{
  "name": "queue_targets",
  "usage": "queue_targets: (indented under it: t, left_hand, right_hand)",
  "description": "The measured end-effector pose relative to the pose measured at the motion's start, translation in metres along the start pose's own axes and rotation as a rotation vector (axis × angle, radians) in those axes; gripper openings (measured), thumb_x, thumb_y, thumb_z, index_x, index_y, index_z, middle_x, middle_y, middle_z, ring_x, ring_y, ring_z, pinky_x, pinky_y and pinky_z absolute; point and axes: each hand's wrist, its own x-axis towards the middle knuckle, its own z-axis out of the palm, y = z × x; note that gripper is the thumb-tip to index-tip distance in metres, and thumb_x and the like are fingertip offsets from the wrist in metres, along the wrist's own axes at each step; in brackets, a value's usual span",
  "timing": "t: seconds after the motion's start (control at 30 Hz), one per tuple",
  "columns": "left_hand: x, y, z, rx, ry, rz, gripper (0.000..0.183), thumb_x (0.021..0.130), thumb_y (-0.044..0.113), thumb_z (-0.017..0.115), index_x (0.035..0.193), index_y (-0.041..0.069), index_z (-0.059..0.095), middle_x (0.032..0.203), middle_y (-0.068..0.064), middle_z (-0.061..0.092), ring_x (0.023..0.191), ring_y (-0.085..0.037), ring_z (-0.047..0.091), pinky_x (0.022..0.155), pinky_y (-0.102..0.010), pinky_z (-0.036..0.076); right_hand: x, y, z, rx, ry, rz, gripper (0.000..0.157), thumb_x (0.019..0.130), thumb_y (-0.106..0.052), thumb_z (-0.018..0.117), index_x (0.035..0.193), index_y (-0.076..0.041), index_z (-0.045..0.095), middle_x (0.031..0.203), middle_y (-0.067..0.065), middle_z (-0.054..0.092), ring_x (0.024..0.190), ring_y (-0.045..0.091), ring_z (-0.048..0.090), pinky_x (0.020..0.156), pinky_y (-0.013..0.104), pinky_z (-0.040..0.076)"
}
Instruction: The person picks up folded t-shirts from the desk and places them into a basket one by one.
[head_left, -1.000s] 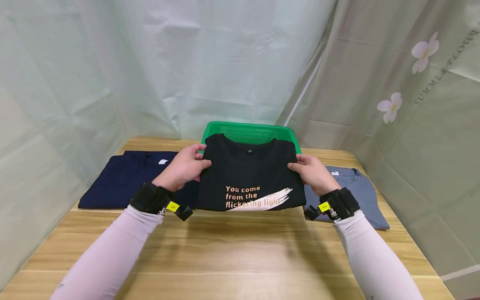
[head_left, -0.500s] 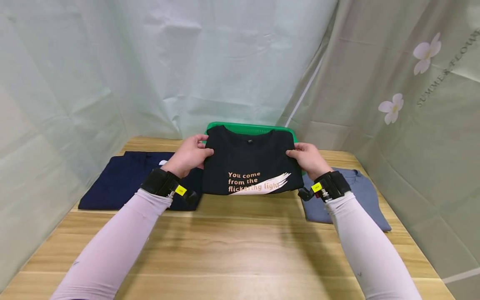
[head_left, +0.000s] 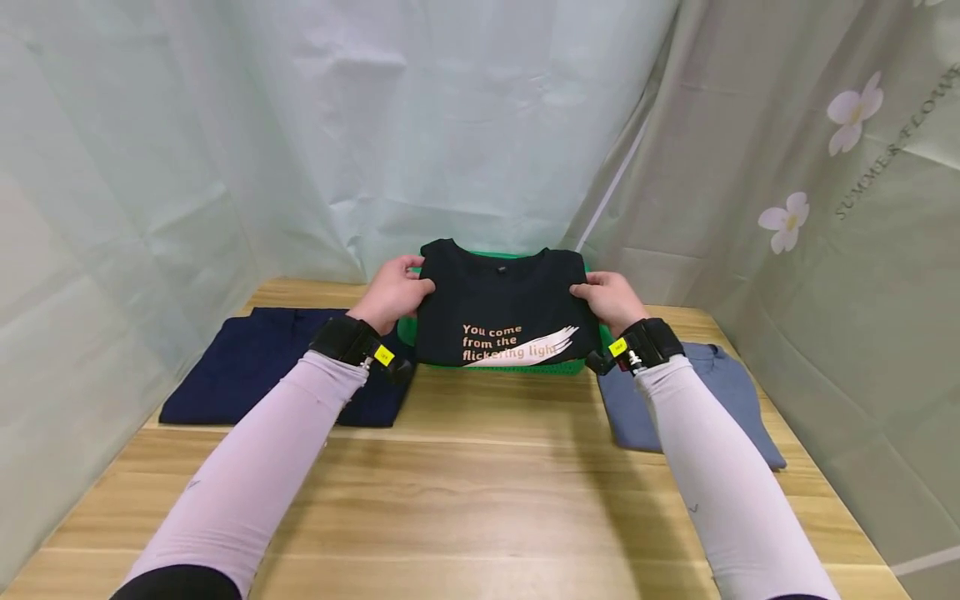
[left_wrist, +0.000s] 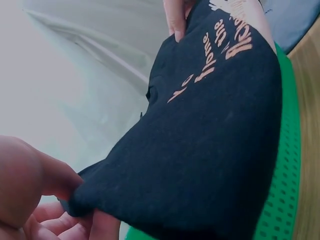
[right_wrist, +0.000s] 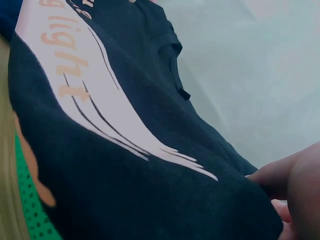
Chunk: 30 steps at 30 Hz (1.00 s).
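A folded black T-shirt (head_left: 502,304) with printed lettering and a white brush stroke is held up between both hands. My left hand (head_left: 393,293) pinches its left edge, thumb on the front and fingers behind, as the left wrist view shows. On the opposite edge my right hand (head_left: 613,300) pinches the cloth the same way. The shirt overlaps the green plastic basket (head_left: 570,367) in the head view and hides most of it. Perforated basket wall (left_wrist: 281,200) shows below the shirt's hem in the left wrist view.
A folded navy garment (head_left: 247,367) lies on the wooden table (head_left: 480,500) at the left, partly under my left forearm. Folded grey-blue clothing (head_left: 720,392) lies at the right. Pale curtains (head_left: 480,125) hang behind and at both sides.
Both hands have moved forward, away from me, carrying the black T-shirt over the basket. The basket's back rim is now mostly covered, and its front wall shows beneath the hem.
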Motion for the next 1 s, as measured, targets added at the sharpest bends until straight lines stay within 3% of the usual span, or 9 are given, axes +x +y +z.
queue_targets:
  t: [0.13,0.27,0.4,0.57,0.73,0.77,0.9,0.93,1.0]
  left_hand:
    - [0.008,0.001,0.001,0.0,0.042,0.004,0.068,0.108,0.009,0.054,0.172,0.003,0.031,0.165,-0.026,0.049,0.133,-0.036,0.063,0.072,-0.023,0.058]
    - [0.016,0.002,0.004,0.012,0.081,0.016,0.066,0.108,0.009,0.054,0.17,0.0,0.033,0.167,-0.028,0.046,0.146,-0.038,0.056,0.101,-0.037,0.059]
    - [0.024,0.002,0.008,-0.006,0.123,0.035,0.063,0.108,0.007,0.054,0.168,-0.003,0.037,0.165,-0.03,0.048,0.15,-0.04,0.052,0.124,-0.048,0.048]
    - [0.036,0.002,0.014,-0.062,0.166,0.031,0.06,0.107,0.005,0.054,0.165,-0.003,0.042,0.161,-0.028,0.053,0.147,-0.04,0.055,0.126,-0.049,0.046]
    - [0.041,0.003,0.016,-0.116,0.181,0.012,0.059,0.107,0.004,0.053,0.165,0.002,0.046,0.165,-0.024,0.05,0.148,-0.037,0.053,0.126,-0.045,0.045]
    - [0.041,0.003,0.016,-0.122,0.178,0.008,0.059,0.107,0.004,0.053,0.165,0.003,0.046,0.167,-0.023,0.048,0.145,-0.035,0.054,0.123,-0.043,0.046]
    - [0.041,0.0,0.015,-0.198,0.144,0.001,0.058,0.107,0.003,0.055,0.164,0.003,0.048,0.164,-0.023,0.051,0.106,-0.022,0.064,0.1,-0.033,0.053]
    - [0.04,-0.001,0.014,-0.229,0.13,-0.005,0.058,0.108,0.004,0.056,0.165,0.003,0.047,0.163,-0.024,0.052,0.106,-0.023,0.066,0.1,-0.033,0.054]
    - [0.037,-0.002,0.013,-0.281,0.11,-0.014,0.057,0.11,0.007,0.058,0.165,0.001,0.045,0.162,-0.025,0.055,0.11,-0.027,0.072,0.105,-0.034,0.058]
  right_hand:
    - [0.007,-0.003,0.0,-0.028,0.013,-0.003,0.042,0.113,-0.019,0.058,0.147,0.006,0.063,0.125,0.014,0.069,0.081,0.004,0.069,0.075,0.018,0.059]
    - [0.015,-0.004,0.0,-0.056,0.019,-0.002,0.043,0.114,-0.019,0.058,0.148,0.006,0.062,0.123,0.012,0.069,0.079,0.003,0.068,0.075,0.017,0.058]
    - [0.023,-0.004,-0.001,-0.073,0.027,0.007,0.049,0.114,-0.019,0.056,0.157,0.005,0.054,0.141,0.021,0.065,0.086,0.004,0.066,0.076,0.016,0.056]
    - [0.027,-0.004,0.0,-0.093,0.053,0.021,0.057,0.115,-0.018,0.054,0.166,0.003,0.041,0.166,0.026,0.05,0.123,0.024,0.065,0.1,0.027,0.056]
    - [0.034,-0.001,0.003,-0.009,0.082,0.052,0.063,0.115,-0.018,0.056,0.17,0.003,0.033,0.177,0.023,0.033,0.16,0.038,0.042,0.13,0.045,0.042]
    - [0.035,0.0,0.003,0.01,0.088,0.058,0.064,0.115,-0.018,0.056,0.17,0.002,0.032,0.178,0.022,0.031,0.163,0.038,0.038,0.132,0.047,0.039]
    - [0.036,0.002,0.005,0.066,0.105,0.071,0.063,0.115,-0.018,0.057,0.171,0.0,0.034,0.179,0.021,0.031,0.166,0.037,0.032,0.134,0.048,0.035]
    - [0.034,0.003,0.006,0.078,0.106,0.071,0.063,0.114,-0.018,0.058,0.17,-0.001,0.035,0.17,0.022,0.047,0.157,0.034,0.048,0.129,0.042,0.044]
    - [0.03,0.003,0.006,0.093,0.09,0.069,0.06,0.115,-0.019,0.057,0.169,-0.001,0.039,0.164,0.02,0.053,0.145,0.031,0.059,0.121,0.037,0.051]
